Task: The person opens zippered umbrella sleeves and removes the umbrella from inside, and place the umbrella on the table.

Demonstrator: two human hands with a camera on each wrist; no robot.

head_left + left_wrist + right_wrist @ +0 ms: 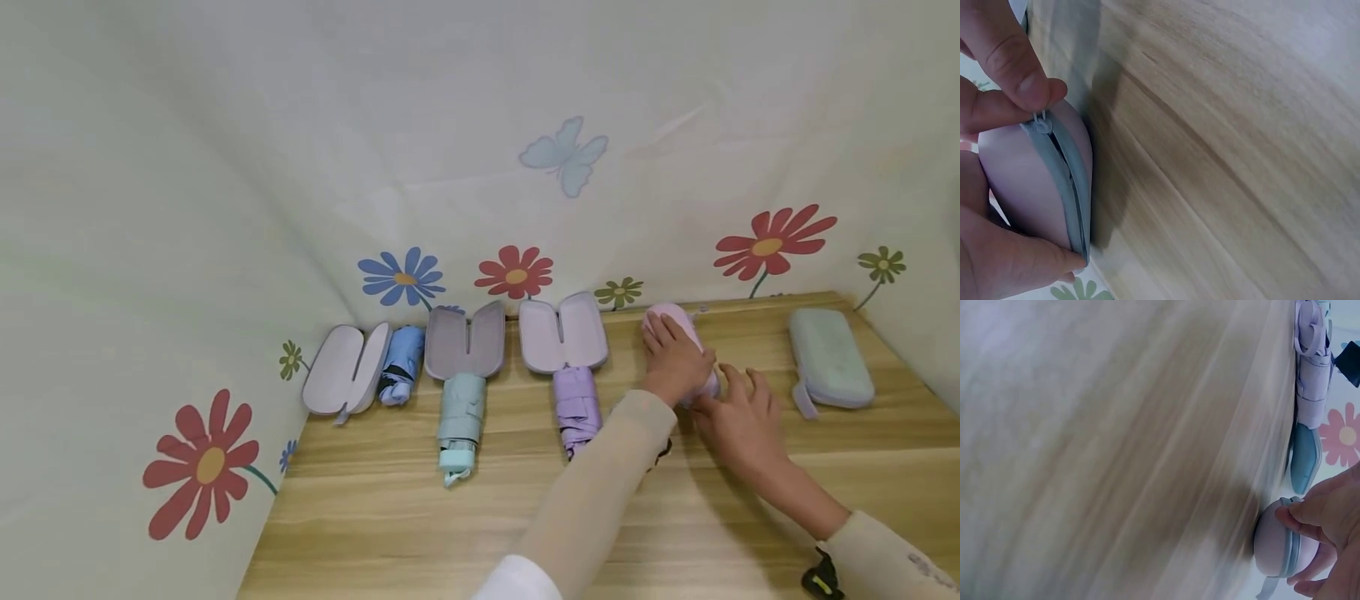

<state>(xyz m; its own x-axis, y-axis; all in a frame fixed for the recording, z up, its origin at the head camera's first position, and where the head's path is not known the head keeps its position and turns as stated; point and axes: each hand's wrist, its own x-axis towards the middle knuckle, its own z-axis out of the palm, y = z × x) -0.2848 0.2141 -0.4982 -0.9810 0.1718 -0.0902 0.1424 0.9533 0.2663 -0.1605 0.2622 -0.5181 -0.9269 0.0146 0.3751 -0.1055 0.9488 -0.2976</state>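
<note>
My left hand (675,362) lies over the pink zip case (680,314) and grips it against the wooden table. At its near end is my right hand (746,425). In the left wrist view the right thumb and a finger pinch the small zipper pull (1043,125), while the left thumb lies along the case's other edge. A narrow dark gap shows in the grey zipper band (1063,159). The right wrist view shows the rounded end of the case with fingers on it. What lies inside the case is hidden.
Leftward stand three open cases, pale (336,375), grey (450,346) and lavender-white (585,333). Folded umbrellas lie by them: blue (405,358), mint (462,408) and purple (576,400). A closed green case (831,357) sits to the right. Flower-printed cloth (420,192) rises behind the table.
</note>
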